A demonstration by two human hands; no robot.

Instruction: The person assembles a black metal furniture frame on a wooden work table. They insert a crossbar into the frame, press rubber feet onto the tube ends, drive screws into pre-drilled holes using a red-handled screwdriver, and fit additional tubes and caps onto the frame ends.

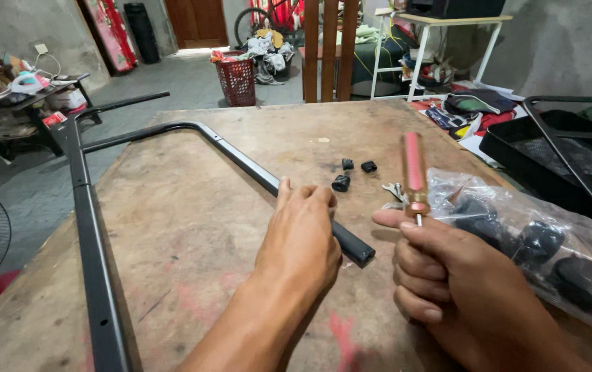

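My left hand (300,238) rests palm down on a black metal tube frame (237,156) near its open end, on a worn wooden table (172,234). My right hand (440,282) grips a screwdriver (414,172) by its shaft, the amber-pink handle pointing up. Three small black plastic caps (351,172) lie on the table just beyond my left hand. A clear plastic bag (516,234) with black wheels inside lies to the right of my right hand.
The frame's long side tube (89,227) runs down the table's left edge. A black mesh tray (564,158) stands at the right. Beyond the table are a red basket (236,79), a wooden chair back (329,48) and a cluttered low shelf (20,103).
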